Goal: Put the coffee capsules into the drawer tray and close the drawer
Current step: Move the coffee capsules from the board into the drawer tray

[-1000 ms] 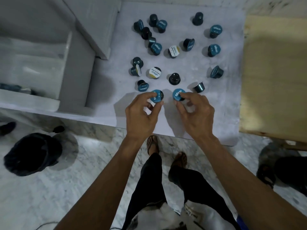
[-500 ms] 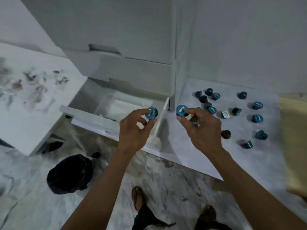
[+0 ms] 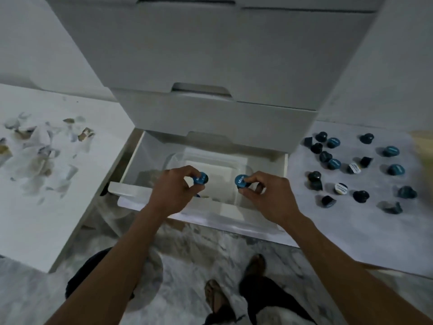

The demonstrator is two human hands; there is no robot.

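Holding: one round blue-foil capsule per hand, both over the open drawer (image 3: pixel 131 187)
Left hand (image 3: pixel 174 193): fingertips pinched around its capsule (image 3: pixel 200 178), foil lid facing up
Right hand (image 3: pixel 269 195): same pinch on the other capsule (image 3: pixel 241 181), printed lid tilted toward me
Tray (image 3: pixel 243 170): clear plastic, rounded corners, sitting inside the white drawer right under both hands
Spare capsules (image 3: pixel 356 170): small dark cups, mostly blue tops, a couple white, scattered on the pale sheet to the right
Scraps (image 3: pixel 42 156): crumpled papery bits on the white board, left
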